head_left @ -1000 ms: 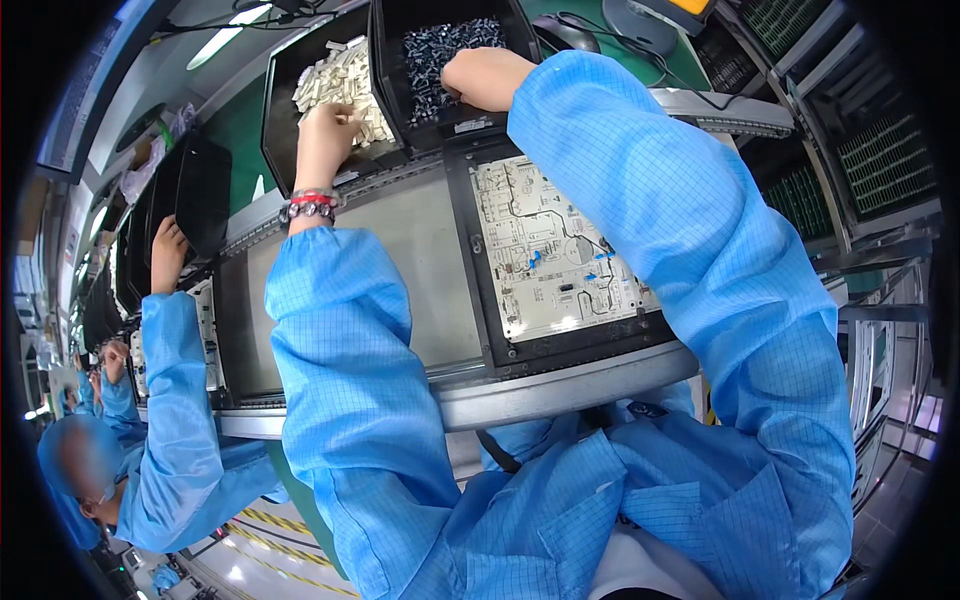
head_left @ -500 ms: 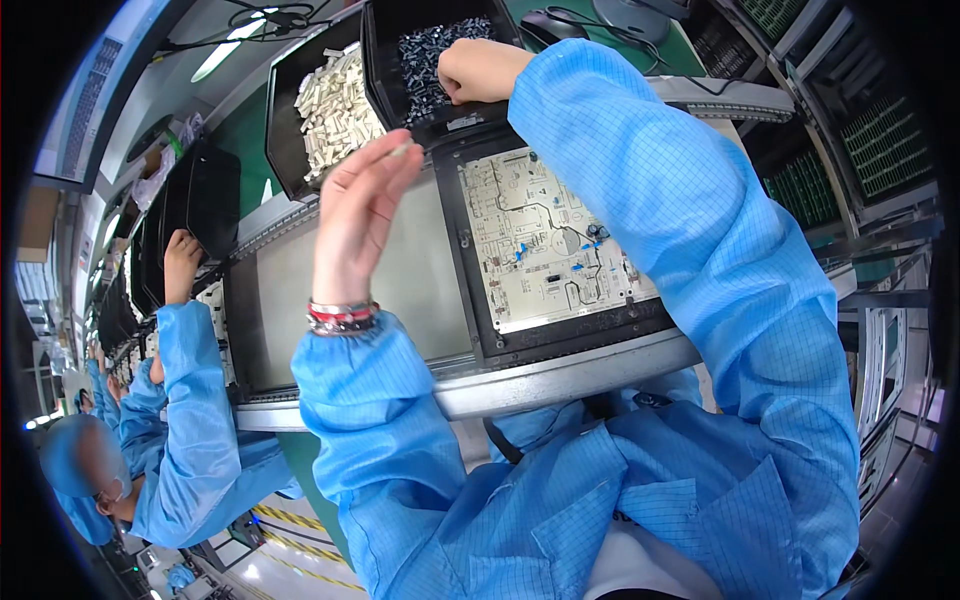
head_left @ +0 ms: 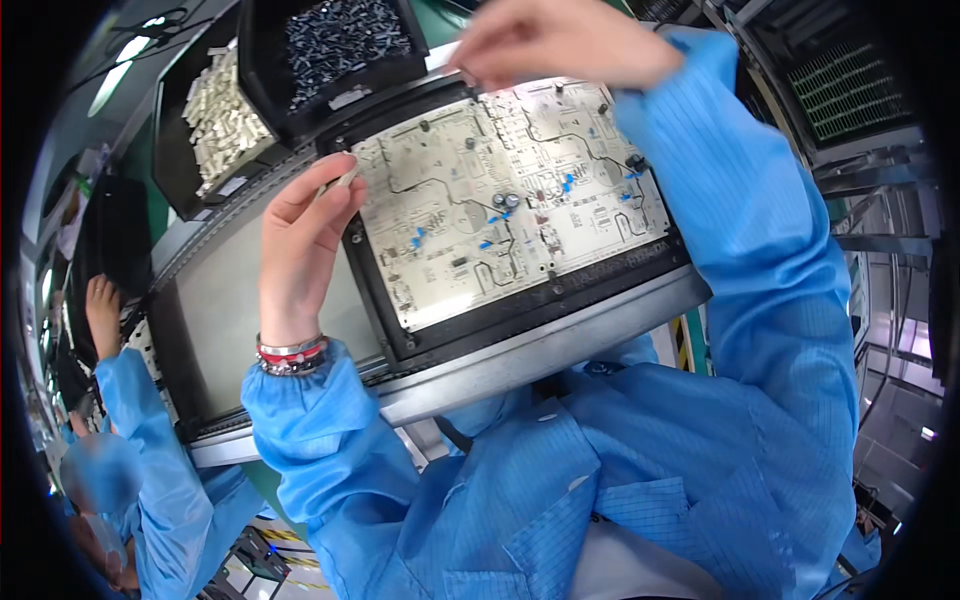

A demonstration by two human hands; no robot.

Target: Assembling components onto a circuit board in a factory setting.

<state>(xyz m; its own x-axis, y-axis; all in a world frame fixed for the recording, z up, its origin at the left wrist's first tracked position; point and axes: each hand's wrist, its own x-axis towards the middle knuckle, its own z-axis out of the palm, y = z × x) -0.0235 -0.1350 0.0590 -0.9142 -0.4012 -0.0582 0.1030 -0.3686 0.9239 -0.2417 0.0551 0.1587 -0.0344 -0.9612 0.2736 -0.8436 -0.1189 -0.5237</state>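
Observation:
A white circuit board point(head_left: 500, 200) with small blue parts lies in a black carrier frame point(head_left: 520, 310) on the conveyor in front of me. My left hand point(head_left: 300, 240) hovers at the board's left edge, fingers pinched on a small pale component point(head_left: 345, 180). My right hand point(head_left: 560, 45) is above the board's far edge, fingers closed on something tiny that I cannot make out. Both arms wear blue sleeves; bracelets circle my left wrist.
Two black bins stand behind the board: one with pale components point(head_left: 215, 120), one with dark small parts point(head_left: 340, 35). The metal conveyor rail point(head_left: 520, 360) runs along the near side. A co-worker in blue point(head_left: 130, 440) works at the left. Racks stand at the right.
Both hands came back from the bins toward the board. My left hand dropped to the board's left edge with a pale part; my right hand left the dark-parts bin.

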